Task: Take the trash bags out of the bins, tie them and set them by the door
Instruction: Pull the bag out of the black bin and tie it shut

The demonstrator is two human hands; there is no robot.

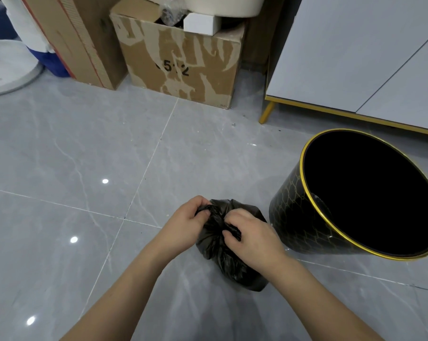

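A small black trash bag (229,262) sits on the grey tiled floor, low in the middle of the view. My left hand (183,225) pinches a gathered piece of the bag's top on the left side. My right hand (253,233) grips the other gathered piece on the right, its fingers curled into the plastic. The two hands nearly meet over the bag's bunched mouth. To the right stands a black bin (296,217) with a gold rim and a gold honeycomb pattern; its inside looks dark with no bag showing.
A worn cardboard box (183,67) and a taller carton (80,43) stand at the back. A white cabinet with gold legs (355,57) is at the back right, behind the bin. A white round base (8,70) lies at the far left.
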